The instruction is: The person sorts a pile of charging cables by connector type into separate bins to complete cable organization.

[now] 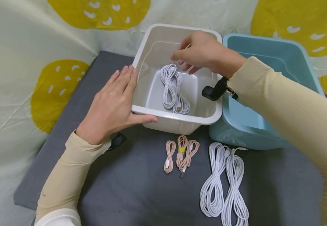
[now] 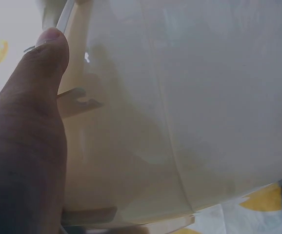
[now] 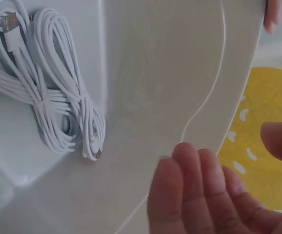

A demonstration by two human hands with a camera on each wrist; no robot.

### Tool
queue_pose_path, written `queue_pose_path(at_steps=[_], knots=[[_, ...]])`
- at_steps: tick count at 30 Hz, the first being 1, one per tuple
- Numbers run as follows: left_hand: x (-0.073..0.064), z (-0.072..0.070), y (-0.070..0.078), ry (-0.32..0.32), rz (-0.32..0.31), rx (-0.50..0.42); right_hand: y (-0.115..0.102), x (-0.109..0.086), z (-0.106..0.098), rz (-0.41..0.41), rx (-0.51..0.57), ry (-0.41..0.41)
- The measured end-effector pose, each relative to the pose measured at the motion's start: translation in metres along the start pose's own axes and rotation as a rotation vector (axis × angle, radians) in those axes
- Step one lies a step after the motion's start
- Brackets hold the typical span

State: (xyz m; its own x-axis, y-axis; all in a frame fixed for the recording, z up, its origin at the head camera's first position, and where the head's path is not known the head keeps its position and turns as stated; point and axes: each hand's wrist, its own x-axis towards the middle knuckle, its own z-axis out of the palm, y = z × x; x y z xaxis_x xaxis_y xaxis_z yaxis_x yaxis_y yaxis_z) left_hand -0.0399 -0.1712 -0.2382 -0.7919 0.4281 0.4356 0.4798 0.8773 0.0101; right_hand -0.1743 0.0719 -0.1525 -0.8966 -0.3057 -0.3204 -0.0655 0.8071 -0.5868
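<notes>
My left hand (image 1: 113, 99) rests on the front left corner of a white plastic bin (image 1: 177, 116), fingers straight along the left rim and thumb over the front rim. In the left wrist view the thumb (image 2: 43, 73) lies at the rim against the bin's pale wall. Over the bin's back right part hovers my right hand (image 1: 201, 51), holding nothing, its fingers loosely bent. Below it, on the bin floor, lie coiled white USB cables (image 1: 170, 86). The right wrist view shows these white coils (image 3: 43, 87) at left, apart from the fingers (image 3: 192, 185).
A blue bin (image 1: 242, 135) stands right beside the white one, partly behind my right forearm. In front lie several small pink coiled cables (image 1: 170, 157) and two larger white coils (image 1: 212, 188) on the dark grey cloth surface (image 1: 140, 188). A yellow-patterned curtain (image 1: 56, 94) hangs behind.
</notes>
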Motion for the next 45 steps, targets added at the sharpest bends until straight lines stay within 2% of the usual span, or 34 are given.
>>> queue_pose_path(at_steps=[6, 11, 18, 30, 38, 42, 45], knots=[[0.001, 0.005, -0.010, -0.009, -0.007, -0.023, -0.002, -0.007, -0.004, -0.038, -0.033, 0.031], [0.001, 0.007, -0.017, -0.046, -0.039, -0.032, -0.003, -0.016, -0.005, -0.087, -0.029, 0.058], [-0.002, 0.008, -0.028, -0.082, -0.066, -0.034, -0.006, -0.033, -0.005, -0.226, -0.027, 0.085], [-0.006, 0.004, -0.043, -0.099, -0.080, -0.026, -0.006, -0.081, 0.001, -0.493, 0.022, 0.060], [-0.012, -0.001, -0.049, -0.073, -0.092, -0.022, 0.007, -0.099, 0.018, -0.623, 0.070, -0.009], [-0.015, -0.004, -0.051, -0.058, -0.088, -0.008, 0.013, -0.110, 0.029, -0.647, 0.090, -0.053], [-0.018, -0.007, -0.053, -0.088, -0.100, 0.000, 0.018, -0.118, 0.037, -0.654, 0.099, -0.075]])
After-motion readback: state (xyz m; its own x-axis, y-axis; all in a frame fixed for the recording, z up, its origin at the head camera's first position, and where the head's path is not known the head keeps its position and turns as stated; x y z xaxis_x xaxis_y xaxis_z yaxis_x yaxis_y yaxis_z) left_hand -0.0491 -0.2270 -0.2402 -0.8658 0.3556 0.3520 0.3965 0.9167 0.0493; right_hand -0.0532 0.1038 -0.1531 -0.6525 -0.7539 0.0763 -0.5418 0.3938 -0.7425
